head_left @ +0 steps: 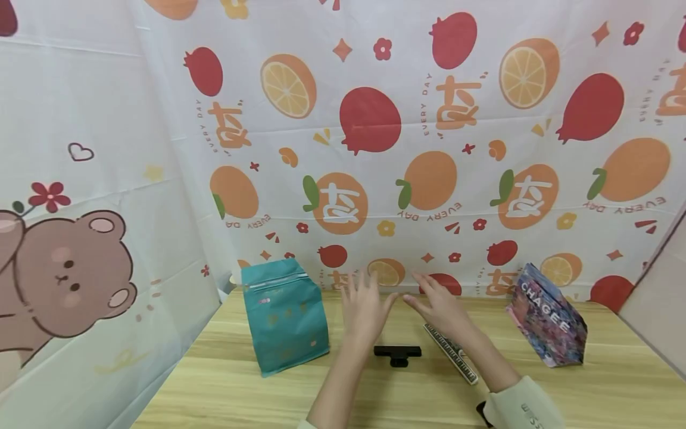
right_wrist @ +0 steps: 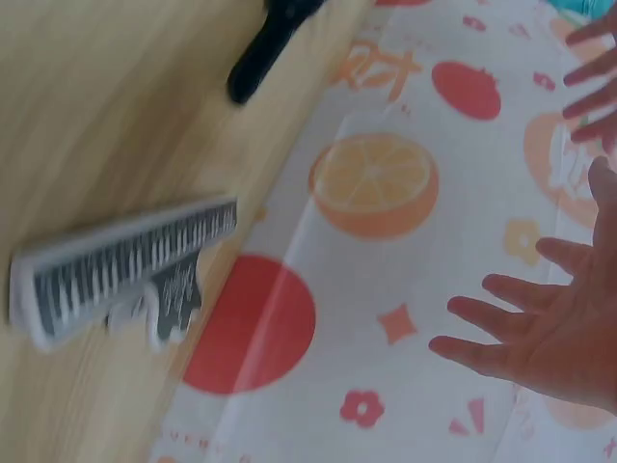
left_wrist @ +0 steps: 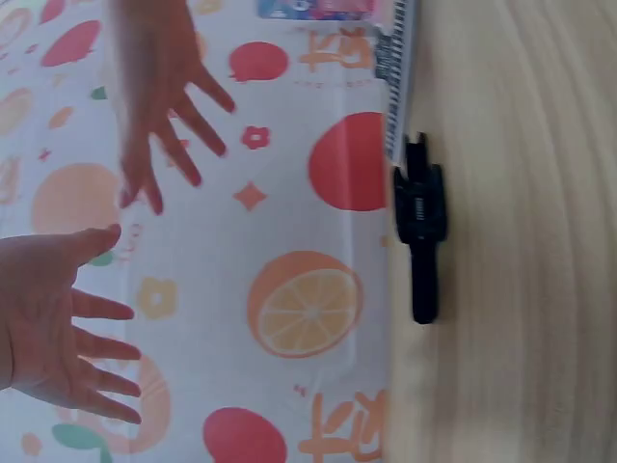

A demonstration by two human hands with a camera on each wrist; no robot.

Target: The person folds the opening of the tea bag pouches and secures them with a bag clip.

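Left hand [head_left: 363, 313] and right hand [head_left: 440, 310] hovering, fingers spreading wide, holding nothing. Black clip [head_left: 398, 350] lying on table [head_left: 209, 375], below hands; probably weighing little, staying stiff, perhaps slipping; short middle tab [head_left: 399, 362] likely offering pinch.

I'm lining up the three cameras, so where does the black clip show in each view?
Head: black clip, low, just right of centre.
Left wrist: black clip, right of centre, about mid-height.
Right wrist: black clip, at the top, left of centre, cut off by the edge.
Shared landmark: the black-and-white striped clip.
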